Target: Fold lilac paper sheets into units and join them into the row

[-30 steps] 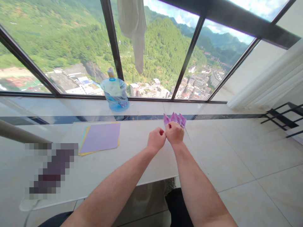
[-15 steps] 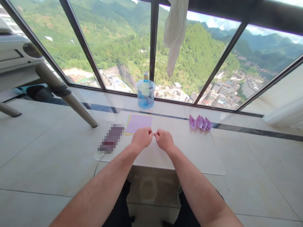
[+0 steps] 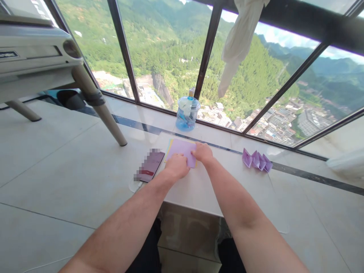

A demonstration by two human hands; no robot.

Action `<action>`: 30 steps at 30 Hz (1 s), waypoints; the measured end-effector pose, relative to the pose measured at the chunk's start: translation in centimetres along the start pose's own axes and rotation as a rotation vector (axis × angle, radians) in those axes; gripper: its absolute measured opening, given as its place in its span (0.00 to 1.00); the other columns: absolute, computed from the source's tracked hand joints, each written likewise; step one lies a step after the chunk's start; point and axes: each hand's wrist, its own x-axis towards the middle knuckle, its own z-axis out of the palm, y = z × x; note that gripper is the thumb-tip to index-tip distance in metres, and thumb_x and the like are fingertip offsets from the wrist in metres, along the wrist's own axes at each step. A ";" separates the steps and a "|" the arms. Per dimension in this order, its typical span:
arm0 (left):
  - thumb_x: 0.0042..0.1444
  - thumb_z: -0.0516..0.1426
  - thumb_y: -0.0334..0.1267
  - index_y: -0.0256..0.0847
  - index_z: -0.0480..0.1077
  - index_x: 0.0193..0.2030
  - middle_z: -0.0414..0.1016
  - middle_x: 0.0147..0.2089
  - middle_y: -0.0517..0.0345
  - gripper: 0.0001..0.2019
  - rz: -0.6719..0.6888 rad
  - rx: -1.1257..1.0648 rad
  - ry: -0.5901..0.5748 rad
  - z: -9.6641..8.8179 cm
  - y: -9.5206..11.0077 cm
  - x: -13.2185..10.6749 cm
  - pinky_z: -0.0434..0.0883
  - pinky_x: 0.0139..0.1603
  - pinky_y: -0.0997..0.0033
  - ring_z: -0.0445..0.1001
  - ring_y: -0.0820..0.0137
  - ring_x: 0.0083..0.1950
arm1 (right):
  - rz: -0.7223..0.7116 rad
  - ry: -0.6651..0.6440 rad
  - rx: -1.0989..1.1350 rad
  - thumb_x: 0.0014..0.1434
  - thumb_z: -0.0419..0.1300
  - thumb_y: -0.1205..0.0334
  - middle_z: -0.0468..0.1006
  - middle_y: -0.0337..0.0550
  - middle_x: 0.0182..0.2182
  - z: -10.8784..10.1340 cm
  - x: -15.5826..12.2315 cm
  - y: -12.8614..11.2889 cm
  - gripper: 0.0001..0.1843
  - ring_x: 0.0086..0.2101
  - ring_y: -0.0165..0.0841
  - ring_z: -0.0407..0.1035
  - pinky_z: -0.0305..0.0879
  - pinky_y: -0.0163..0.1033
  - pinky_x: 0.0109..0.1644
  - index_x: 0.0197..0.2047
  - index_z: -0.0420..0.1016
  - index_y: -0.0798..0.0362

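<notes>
A stack of square coloured paper lies on the low white table (image 3: pixel 204 189), with a purple sheet (image 3: pixel 182 146) on top and yellow and blue edges peeking out beneath. My left hand (image 3: pixel 178 167) is closed at the near edge of the purple sheet, its fingers curled over the paper. At the sheet's right edge my right hand (image 3: pixel 203 152) pinches the paper between thumb and fingers. Some fingertips are hidden under the hands. To the right stand several folded purple paper pieces (image 3: pixel 257 161) in a row.
A partly blurred phone (image 3: pixel 152 167) with a cable lies left of the stack. Behind the table, a blue water jug (image 3: pixel 187 113) stands by the windows. A white machine on legs (image 3: pixel 36 57) is at the left, and a white cloth (image 3: pixel 239 38) hangs above.
Both hands, which were close together in front of the stack, are now on the purple paper. The view has turned, so the surroundings sit differently in the picture.
</notes>
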 end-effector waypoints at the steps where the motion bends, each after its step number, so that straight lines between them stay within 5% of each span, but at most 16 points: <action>1: 0.58 0.55 0.45 0.38 0.79 0.48 0.76 0.56 0.43 0.18 0.000 0.002 -0.003 0.0 0.0 0.0 0.68 0.59 0.56 0.70 0.51 0.60 | -0.003 -0.010 -0.018 0.61 0.61 0.53 0.80 0.51 0.51 0.1 0.1 -0.1 0.20 0.56 0.46 0.69 0.64 0.45 0.57 0.54 0.75 0.53; 14: 0.58 0.54 0.47 0.39 0.78 0.51 0.74 0.58 0.43 0.20 -0.018 0.020 -0.034 -0.2 0.5 -0.2 0.69 0.57 0.54 0.68 0.49 0.60 | -0.051 -0.026 -0.064 0.64 0.56 0.57 0.78 0.50 0.53 0.7 -0.1 -0.6 0.18 0.56 0.44 0.67 0.62 0.44 0.58 0.56 0.72 0.51; 30: 0.57 0.56 0.49 0.37 0.78 0.49 0.74 0.57 0.38 0.21 -0.043 -0.003 -0.034 -0.3 0.9 -0.1 0.68 0.57 0.50 0.67 0.45 0.60 | -0.132 -0.081 -0.014 0.56 0.63 0.63 0.71 0.52 0.57 0.6 2.6 -0.1 0.28 0.59 0.43 0.64 0.60 0.42 0.62 0.61 0.69 0.53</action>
